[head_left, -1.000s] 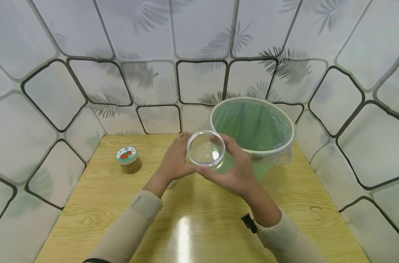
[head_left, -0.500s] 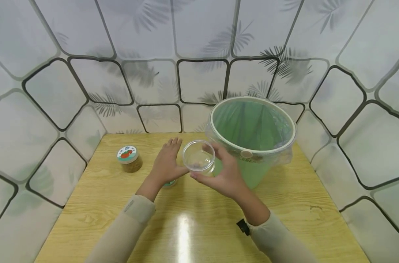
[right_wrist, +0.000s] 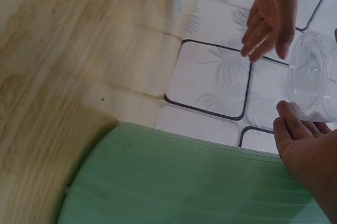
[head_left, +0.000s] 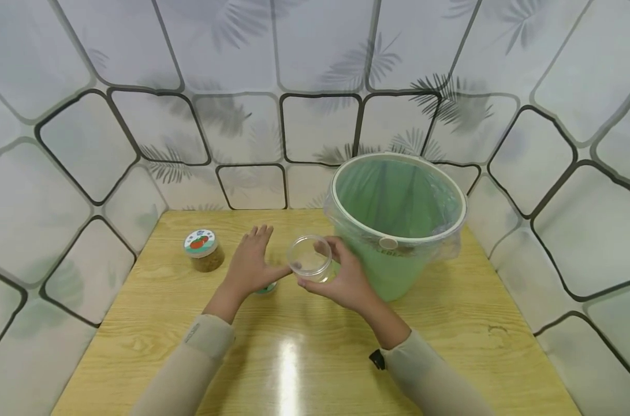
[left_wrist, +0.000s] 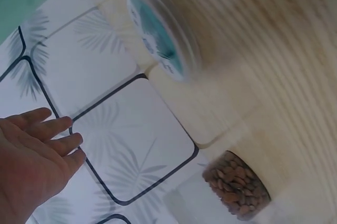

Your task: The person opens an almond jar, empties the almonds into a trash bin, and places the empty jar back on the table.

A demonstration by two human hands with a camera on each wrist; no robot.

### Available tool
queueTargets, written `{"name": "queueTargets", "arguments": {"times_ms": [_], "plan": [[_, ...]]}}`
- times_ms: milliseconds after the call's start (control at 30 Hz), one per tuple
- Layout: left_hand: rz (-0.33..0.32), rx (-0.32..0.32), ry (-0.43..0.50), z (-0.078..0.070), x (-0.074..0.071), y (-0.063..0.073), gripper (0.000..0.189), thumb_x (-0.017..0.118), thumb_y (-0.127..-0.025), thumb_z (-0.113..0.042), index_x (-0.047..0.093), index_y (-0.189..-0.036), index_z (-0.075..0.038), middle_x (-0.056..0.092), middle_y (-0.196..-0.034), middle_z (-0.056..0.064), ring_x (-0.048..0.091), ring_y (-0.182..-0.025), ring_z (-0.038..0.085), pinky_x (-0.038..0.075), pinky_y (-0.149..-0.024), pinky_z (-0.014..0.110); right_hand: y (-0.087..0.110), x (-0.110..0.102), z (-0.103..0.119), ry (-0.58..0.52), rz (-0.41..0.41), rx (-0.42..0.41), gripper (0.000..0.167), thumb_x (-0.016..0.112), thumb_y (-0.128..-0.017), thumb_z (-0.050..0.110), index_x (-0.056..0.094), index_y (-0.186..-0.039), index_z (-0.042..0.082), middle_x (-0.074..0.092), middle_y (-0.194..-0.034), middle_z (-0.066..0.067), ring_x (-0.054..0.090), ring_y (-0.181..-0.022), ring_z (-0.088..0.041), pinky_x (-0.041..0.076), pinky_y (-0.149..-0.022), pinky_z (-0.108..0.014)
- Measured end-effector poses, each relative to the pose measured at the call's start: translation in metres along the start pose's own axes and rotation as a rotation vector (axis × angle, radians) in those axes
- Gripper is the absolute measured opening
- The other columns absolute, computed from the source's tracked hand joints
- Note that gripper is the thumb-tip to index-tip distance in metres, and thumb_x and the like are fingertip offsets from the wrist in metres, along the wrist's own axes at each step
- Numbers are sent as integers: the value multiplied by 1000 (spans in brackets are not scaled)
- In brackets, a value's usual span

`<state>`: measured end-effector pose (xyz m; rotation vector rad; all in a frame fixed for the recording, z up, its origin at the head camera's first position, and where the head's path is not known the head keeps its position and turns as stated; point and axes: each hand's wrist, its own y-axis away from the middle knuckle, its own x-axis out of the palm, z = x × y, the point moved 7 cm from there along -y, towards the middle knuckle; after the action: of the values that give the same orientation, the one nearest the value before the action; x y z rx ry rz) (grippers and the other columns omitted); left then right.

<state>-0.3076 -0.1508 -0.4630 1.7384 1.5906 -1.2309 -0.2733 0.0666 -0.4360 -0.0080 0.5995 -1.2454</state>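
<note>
Head: your R hand (head_left: 343, 280) grips a clear plastic jar (head_left: 309, 258) above the wood-grain table (head_left: 346, 364), L of the lined green bin (head_left: 398, 274); your L hand (head_left: 247, 268), fingers spread, holds nthg, beside jar.
L wrist: teal-labelled lid (left_wrist: 158, 34) on tbl; jar of brown nut-like pcs (left_wrist: 235, 184).
R wrist: your R fingers curled on jar.
</note>
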Motion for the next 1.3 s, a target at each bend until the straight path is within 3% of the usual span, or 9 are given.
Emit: {"name": "queueTargets", "arguments": {"times_ms": [133,333,633,833,1100,1300], "plan": [[-4,-4,-8,8,1,4,120,72,-82,-81,34,-166,-4,35,-170,25,27,-160,50,21,-130,65,-3,5,-13,22,21,37,88,98,-77,38,52,-147,13,61,-145,-5,55,-144,-30,46,-117,-60],[-4,-35,-12,21,0,10,119,72,-82,-81,35,-165,-4,41,-167,23,27,-158,52,25,-128,68,-6,10,-26,43,40,54,84,98,-76,39,54,-145,18,62,-143,-4,58,-141,-32,50,-116,-56],[52,-128,54,35,-4,20,120,72,-83,-80,33,-166,-3,40,-166,28,27,-157,55,34,-119,75,-9,24,-36,104,103,60,83,101,-71,42,64,-141,19,56,-134,-8,55,-123,-22,48,-115,-58],[55,-131,42,41,-3,24,117,74,-85,-77,35,-165,-1,44,-162,30,31,-156,54,38,-118,73,-11,32,-38,145,117,71,83,102,-70,36,63,-141,16,59,-131,-3,57,-119,-21,49,-108,-56],[77,-154,35,48,1,28,114,73,-85,-77,39,-163,-1,47,-160,30,37,-153,54,41,-116,72,-16,43,-52,194,133,141,85,101,-72,34,62,-143,8,62,-133,-18,58,-118,-29,54,-101,-53],[91,-155,14,51,6,35,116,72,-84,-79,40,-162,1,50,-157,32,40,-151,55,42,-116,71,-16,53,-65,244,152,184,87,102,-70,37,63,-140,4,65,-123,-13,59,-109,-27,55,-92,-47]]}}
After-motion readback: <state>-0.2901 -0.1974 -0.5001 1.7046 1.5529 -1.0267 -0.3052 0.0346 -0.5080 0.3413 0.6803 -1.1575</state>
